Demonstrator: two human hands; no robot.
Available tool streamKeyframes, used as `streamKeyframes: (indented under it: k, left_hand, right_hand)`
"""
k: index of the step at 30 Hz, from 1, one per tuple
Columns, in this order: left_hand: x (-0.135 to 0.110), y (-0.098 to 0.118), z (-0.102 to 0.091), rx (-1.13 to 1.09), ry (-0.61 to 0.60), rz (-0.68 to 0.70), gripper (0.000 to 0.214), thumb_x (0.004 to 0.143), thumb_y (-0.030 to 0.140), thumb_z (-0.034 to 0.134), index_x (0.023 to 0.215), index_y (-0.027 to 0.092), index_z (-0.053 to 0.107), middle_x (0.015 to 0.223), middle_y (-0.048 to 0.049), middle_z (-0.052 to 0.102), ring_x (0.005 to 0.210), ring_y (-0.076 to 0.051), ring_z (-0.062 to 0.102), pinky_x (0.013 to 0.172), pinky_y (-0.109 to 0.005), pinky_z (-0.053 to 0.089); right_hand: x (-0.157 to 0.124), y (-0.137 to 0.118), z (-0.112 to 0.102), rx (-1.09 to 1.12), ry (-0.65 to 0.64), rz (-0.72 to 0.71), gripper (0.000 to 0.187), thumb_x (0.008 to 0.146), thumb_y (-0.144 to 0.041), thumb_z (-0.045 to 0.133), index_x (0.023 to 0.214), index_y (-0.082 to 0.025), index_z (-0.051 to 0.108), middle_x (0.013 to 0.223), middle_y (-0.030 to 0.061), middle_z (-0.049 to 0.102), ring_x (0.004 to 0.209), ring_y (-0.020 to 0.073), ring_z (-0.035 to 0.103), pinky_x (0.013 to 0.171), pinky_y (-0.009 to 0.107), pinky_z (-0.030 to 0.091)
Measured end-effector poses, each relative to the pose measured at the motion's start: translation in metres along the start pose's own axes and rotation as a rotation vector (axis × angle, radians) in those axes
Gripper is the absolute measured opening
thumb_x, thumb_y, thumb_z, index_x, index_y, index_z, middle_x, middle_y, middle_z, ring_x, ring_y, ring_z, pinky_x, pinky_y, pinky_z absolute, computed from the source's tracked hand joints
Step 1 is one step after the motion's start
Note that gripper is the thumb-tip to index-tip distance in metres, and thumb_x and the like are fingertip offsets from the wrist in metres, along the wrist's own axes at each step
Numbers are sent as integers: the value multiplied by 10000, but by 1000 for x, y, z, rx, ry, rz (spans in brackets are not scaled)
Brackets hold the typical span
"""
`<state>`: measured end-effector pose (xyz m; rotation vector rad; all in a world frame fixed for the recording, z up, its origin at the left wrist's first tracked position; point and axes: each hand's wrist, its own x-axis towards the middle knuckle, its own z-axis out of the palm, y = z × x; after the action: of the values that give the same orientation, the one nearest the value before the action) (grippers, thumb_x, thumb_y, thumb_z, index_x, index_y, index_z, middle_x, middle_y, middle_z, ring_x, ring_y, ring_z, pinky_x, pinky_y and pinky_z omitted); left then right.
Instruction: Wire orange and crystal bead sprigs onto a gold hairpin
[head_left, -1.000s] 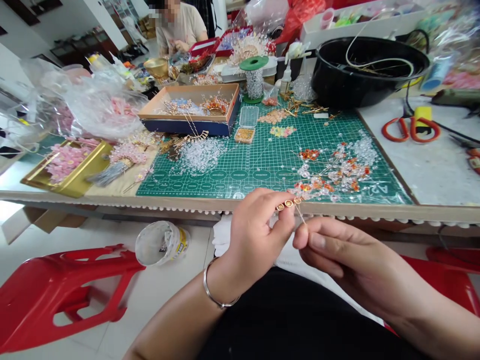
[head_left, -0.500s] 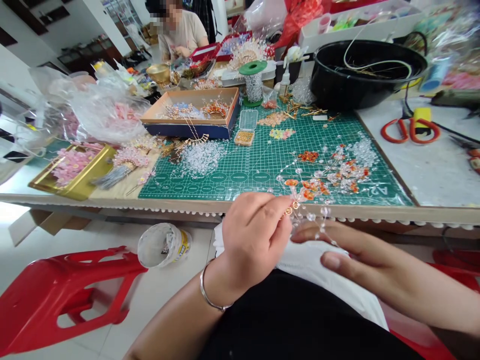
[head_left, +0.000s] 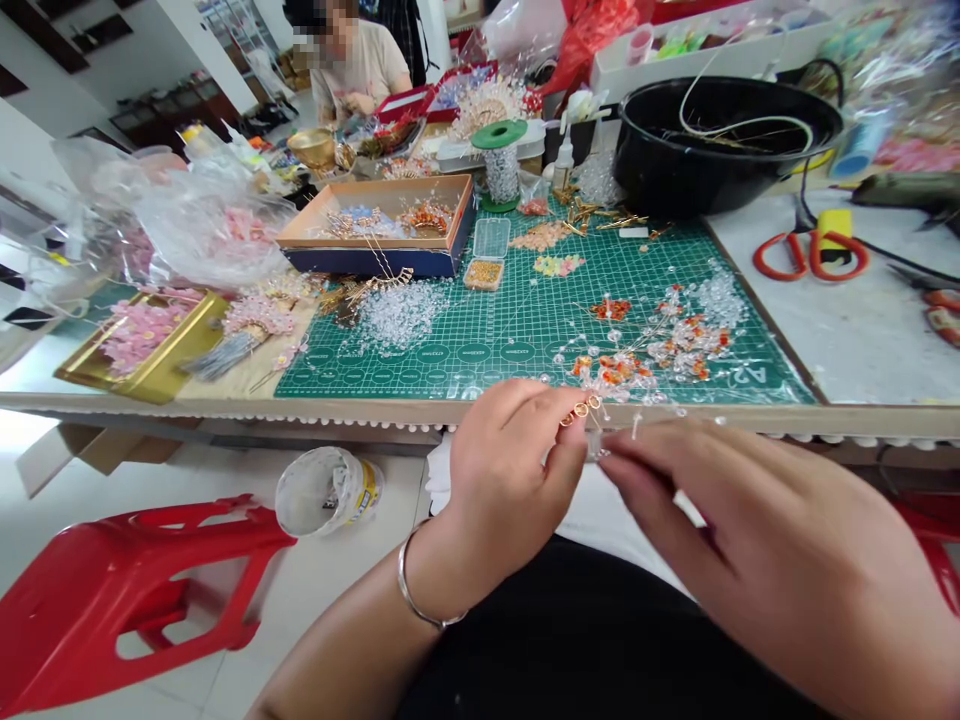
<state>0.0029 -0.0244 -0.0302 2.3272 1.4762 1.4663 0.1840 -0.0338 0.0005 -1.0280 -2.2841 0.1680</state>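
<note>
I note cutting mat (head_left: 525, 330) at table centre. On mat: bead sprays (head_left: 660, 345) near right, loose bead pile (head_left: 397, 312) near left, small bead case (head_left: 487, 262) behind pile. Shallow box (head_left: 375, 215) just left of case. Wire spool (head_left: 501, 160) behind case. Bowl (head_left: 720, 140) far right; scissors (head_left: 810, 255) right of mat, nearer than bowl. Tray (head_left: 150, 350) left of mat. On floor below table: tub (head_left: 326, 490), stool (head_left: 112, 590) left of it. Left hand (head_left: 510, 480) and right hand (head_left: 750, 540) before near table edge, looped wire piece (head_left: 581, 408) between them.
</note>
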Motion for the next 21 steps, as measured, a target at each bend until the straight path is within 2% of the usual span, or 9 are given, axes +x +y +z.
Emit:
streamKeyframes:
  k: [1,3,7,11,16,19,21]
  left_hand:
    - [0,1,-1,-6,-4,-4,133,929,91,628,1025,142,705,899,-54,752,835,-169,677,755,-301,550]
    - [-1,1,-3,-12,-7,4,156,929,80,624,1046,148,700,910,-54,744,842,-169,670,763,-306,549]
    - [-3,1,-4,-10,-13,26,161,935,80,609,1057,140,697,919,-68,741,843,-178,672,767,-320,555]
    - [-2,0,-5,-9,-20,39,155,924,64,616,1029,112,718,895,-80,736,831,-183,674,748,-320,547]
    - [-2,0,-7,-70,-59,6,149,906,51,633,1002,101,736,858,-65,729,800,-163,669,737,-298,540]
    - [-2,-2,-6,-83,-57,-24,149,900,53,637,995,111,737,823,-39,717,768,-146,656,715,-280,532]
    - [-3,-5,-4,-67,-37,-40,144,895,57,643,987,118,735,829,-34,729,769,-143,657,712,-277,536]
  right_hand:
    - [5,3,3,-98,12,2,222,1037,-326,498,869,-232,608,762,77,734,639,250,699,571,383,453]
    - [11,9,7,-134,-29,77,329,1053,-397,470,779,-232,550,655,46,666,536,209,632,528,359,396]
    - [14,13,5,24,-114,149,340,1028,-343,492,711,-234,549,600,-3,617,496,154,576,490,301,374]
    - [16,15,-4,-22,-53,202,345,998,-321,475,666,-246,535,513,-28,527,420,143,481,442,291,317]
    - [20,32,-1,-244,-14,161,309,1016,-410,473,795,-248,615,649,30,642,555,215,595,516,332,357]
    - [16,35,-4,-273,-3,183,277,1017,-461,501,945,-237,647,713,50,646,578,234,598,520,357,375]
    - [8,28,-11,-232,44,149,230,1008,-430,543,1069,-233,644,812,70,672,679,259,637,600,394,444]
